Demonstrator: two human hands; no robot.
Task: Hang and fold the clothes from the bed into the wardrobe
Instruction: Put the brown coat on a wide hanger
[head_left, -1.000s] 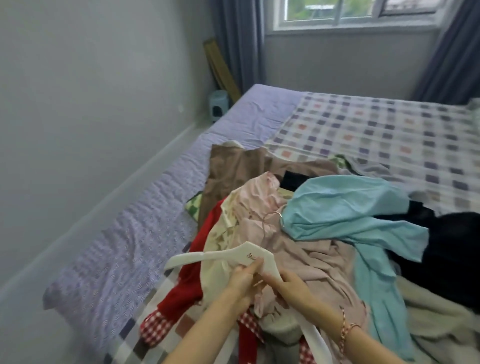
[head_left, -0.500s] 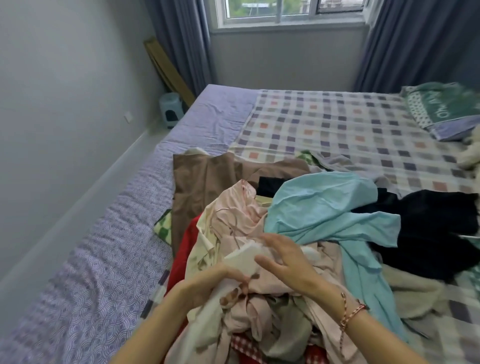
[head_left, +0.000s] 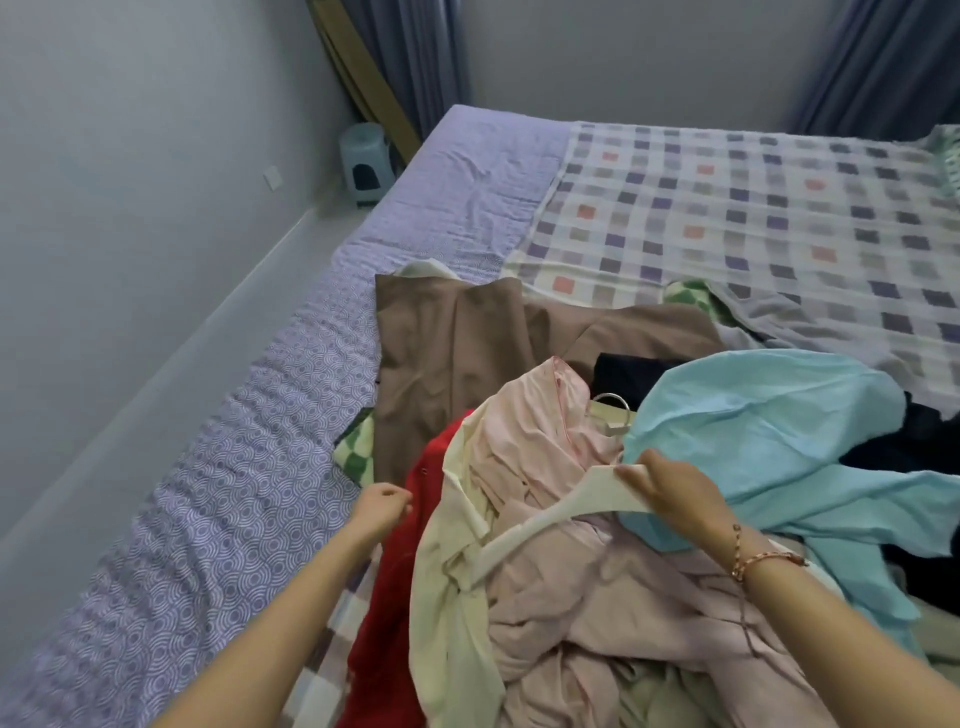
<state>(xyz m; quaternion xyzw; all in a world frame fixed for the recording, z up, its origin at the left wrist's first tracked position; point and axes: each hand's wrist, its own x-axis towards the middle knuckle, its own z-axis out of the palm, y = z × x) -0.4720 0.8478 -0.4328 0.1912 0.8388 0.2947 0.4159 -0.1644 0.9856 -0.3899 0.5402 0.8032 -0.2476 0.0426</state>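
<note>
A pile of clothes lies on the bed: a pink garment (head_left: 571, 597), a cream one (head_left: 447, 597), a red one (head_left: 389, 597), a light blue top (head_left: 753, 415), a brown piece (head_left: 457, 353) and dark clothes (head_left: 623, 374). My right hand (head_left: 670, 488) grips the top of a white hanger (head_left: 566, 517) that lies across the pink garment. My left hand (head_left: 382, 506) hovers with curled fingers at the red garment's edge, and nothing shows in it. A second hanger's metal hook (head_left: 612, 402) sticks out of the pile.
The bed has a purple patterned sheet (head_left: 234, 493) and a checked blanket (head_left: 753, 208). A grey wall (head_left: 130, 208) runs along the left. A small plastic stool (head_left: 363, 161), leaning wooden boards (head_left: 363, 73) and dark curtains (head_left: 415, 52) stand in the far corner.
My left hand has let go of the cloth and moved left to the red garment. My right hand now holds the white hanger over the pink garment. The view has tilted down.
</note>
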